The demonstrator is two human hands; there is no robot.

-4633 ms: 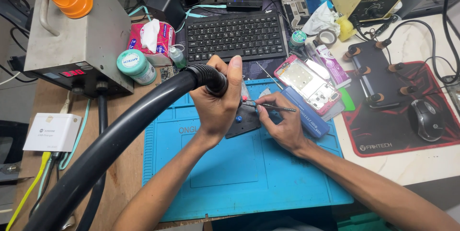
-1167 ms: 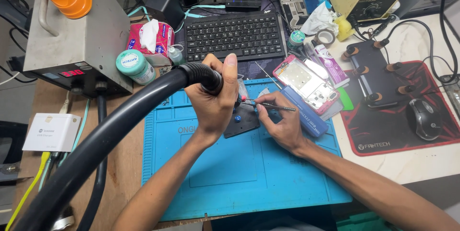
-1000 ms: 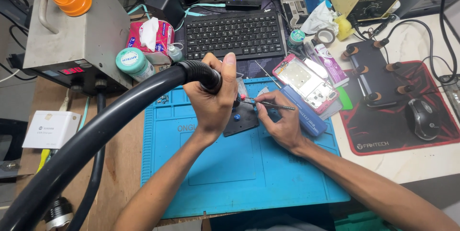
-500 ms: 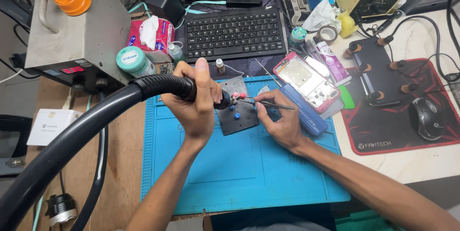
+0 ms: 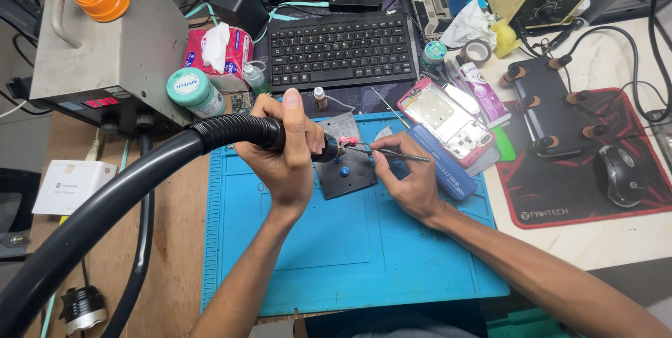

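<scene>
Black hose [image 5: 231,131] fisted in left hand [image 5: 283,152]; right hand [image 5: 413,180] pinches tweezers [image 5: 392,154].

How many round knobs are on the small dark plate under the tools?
3: two red knobs side by side at the nozzle tip, one blue knob lower down. Others may be hidden behind the left hand.

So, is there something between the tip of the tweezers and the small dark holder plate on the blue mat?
Nothing visible blocks it. The right hand holds the tweezers with their tip already over the holder plate, beside the nozzle of the hot-air hose gripped by the left hand.
</scene>
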